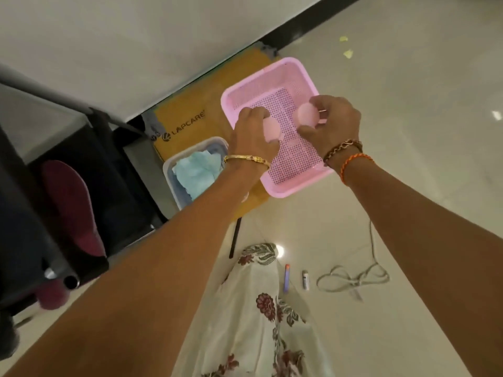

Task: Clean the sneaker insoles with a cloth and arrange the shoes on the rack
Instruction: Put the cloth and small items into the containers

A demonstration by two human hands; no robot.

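Observation:
Both hands are over a pink mesh basket (292, 70) on the floor. My left hand (250, 131) grips the rounded end of a pale pink insole (272, 130). My right hand (336, 118) grips the rounded end of a second pale pink insole (307, 114). Most of each insole is hidden by the fingers. A light blue cloth (196, 171) lies crumpled in a small grey tub (170, 165) left of the basket. The black shoe rack (89, 170) stands at the left with a maroon shoe (68, 202) on a shelf.
A yellow cardboard box (190, 115) lies flat under the basket and tub, against the wall. On the tiled floor to the right lie a grey cord (353, 278), a purple pen (286, 278) and a small white tube (306, 280). My floral garment (258, 322) fills the lower middle.

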